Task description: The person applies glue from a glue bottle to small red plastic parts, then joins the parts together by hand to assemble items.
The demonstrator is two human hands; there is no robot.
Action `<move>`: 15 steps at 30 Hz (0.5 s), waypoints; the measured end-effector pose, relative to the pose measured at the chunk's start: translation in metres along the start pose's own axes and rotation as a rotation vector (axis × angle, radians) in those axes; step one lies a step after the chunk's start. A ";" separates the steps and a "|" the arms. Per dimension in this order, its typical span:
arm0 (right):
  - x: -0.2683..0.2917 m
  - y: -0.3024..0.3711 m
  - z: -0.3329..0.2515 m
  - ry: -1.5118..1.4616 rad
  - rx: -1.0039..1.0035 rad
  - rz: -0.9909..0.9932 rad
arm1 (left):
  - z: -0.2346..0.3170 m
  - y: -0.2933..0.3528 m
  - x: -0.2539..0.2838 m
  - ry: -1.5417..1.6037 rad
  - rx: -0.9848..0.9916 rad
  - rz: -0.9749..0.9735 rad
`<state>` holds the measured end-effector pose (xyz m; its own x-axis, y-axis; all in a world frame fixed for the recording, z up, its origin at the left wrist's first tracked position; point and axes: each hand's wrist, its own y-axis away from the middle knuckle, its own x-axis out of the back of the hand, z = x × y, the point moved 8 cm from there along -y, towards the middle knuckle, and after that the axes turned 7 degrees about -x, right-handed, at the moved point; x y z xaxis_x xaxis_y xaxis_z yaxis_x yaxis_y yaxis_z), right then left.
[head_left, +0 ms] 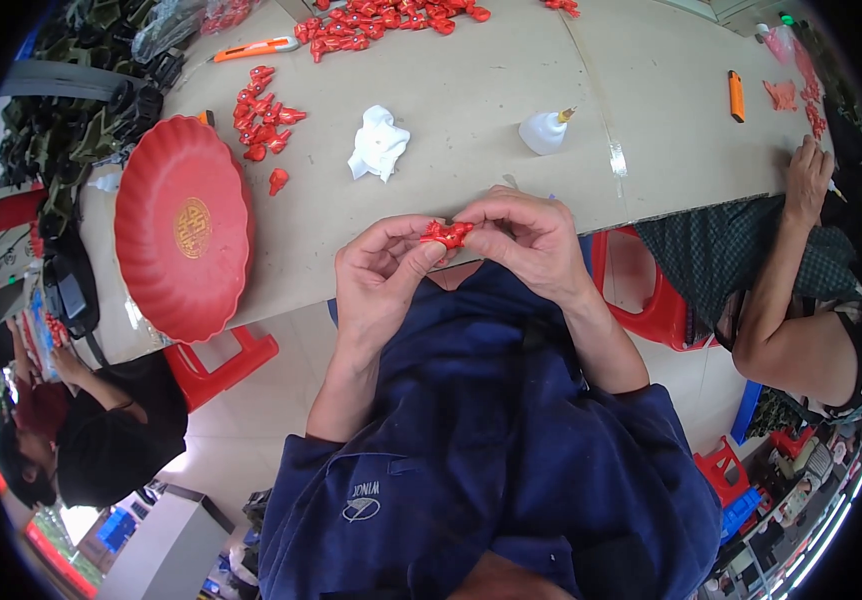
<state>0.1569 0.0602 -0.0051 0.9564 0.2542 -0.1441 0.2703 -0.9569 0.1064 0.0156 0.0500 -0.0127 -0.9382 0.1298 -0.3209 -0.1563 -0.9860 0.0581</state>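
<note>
Close in front of my chest, at the table's near edge, a small glossy red plastic piece (447,235) is pinched between my two hands. My left hand (381,275) grips its left end with thumb and forefinger. On the other end close the thumb and fingers of my right hand (526,240). Fingertips cover part of the piece, so its full shape is hidden. Beyond my hands lie a crumpled white tissue (379,145) and a small white squeeze bottle (545,131) with a narrow tip. Similar red pieces (263,115) are scattered at the left.
A scalloped red tray (226,190) sits at the left table edge. Farther back are a red heap (371,25) and an orange utility knife (254,49). An orange object (736,96) lies right, near a co-worker's hand (808,185). Red stools (221,370) stand below.
</note>
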 end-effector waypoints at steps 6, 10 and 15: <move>0.003 0.000 0.000 0.028 0.105 -0.007 | -0.003 0.000 0.002 0.034 0.025 -0.018; 0.001 0.001 0.000 0.017 0.106 -0.001 | 0.000 0.002 0.003 -0.016 -0.001 -0.010; 0.000 0.001 -0.001 0.042 0.120 -0.001 | -0.002 0.003 0.005 -0.060 -0.027 -0.006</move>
<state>0.1572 0.0591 -0.0041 0.9607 0.2581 -0.1023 0.2582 -0.9660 -0.0121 0.0108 0.0477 -0.0164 -0.9541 0.1413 -0.2642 -0.1547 -0.9875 0.0305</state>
